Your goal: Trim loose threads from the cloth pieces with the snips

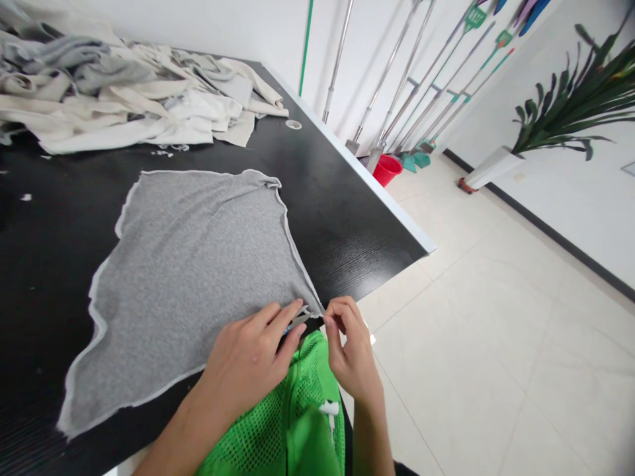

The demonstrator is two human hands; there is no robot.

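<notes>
A grey piece of cloth (193, 277) with pale stitched edges lies spread on the black table. My left hand (255, 350) is closed around small snips (297, 320), whose blades point at the cloth's right corner near the table's front edge. At that corner, my right hand (350, 344) pinches the tip of the cloth between thumb and fingers. The blades are close to the right fingertips. Most of the snips' handle is hidden by my left hand.
A heap of grey and cream cloths (149, 92) covers the back left of the black table (347, 211). A tape roll (293, 124) lies beside it. Beyond the table's edge are a red bucket (387, 170), mops and a potted plant (560, 125).
</notes>
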